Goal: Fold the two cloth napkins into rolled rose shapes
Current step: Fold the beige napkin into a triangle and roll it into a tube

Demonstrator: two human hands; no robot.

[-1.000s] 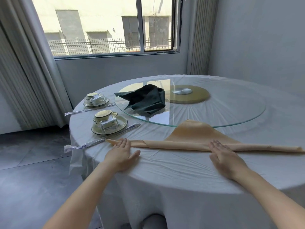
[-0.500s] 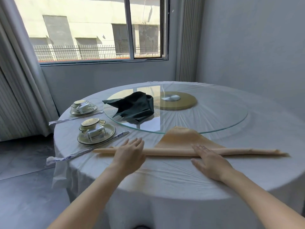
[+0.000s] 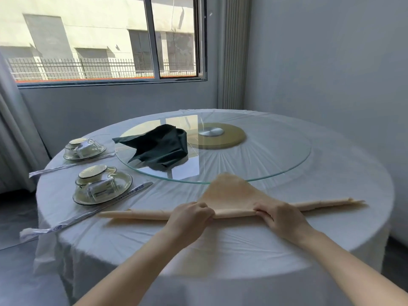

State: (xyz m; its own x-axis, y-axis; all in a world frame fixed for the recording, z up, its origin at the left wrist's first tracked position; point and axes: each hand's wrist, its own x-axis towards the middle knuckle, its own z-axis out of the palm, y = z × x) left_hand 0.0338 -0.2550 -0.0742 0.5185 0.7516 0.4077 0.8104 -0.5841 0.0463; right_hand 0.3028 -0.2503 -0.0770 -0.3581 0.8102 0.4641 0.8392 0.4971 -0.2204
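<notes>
While hands grip napkin, dishes left, turntable beyond

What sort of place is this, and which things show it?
Probably a restaurant dining room: a round clothed table with a glass turntable, wrapped crockery sets and wrapped chopsticks.

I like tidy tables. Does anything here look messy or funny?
The dark green napkin lies crumpled on the glass turntable, not rolled yet. On the near plate a glass lies on its side. Nothing looks spilled or torn.
</notes>
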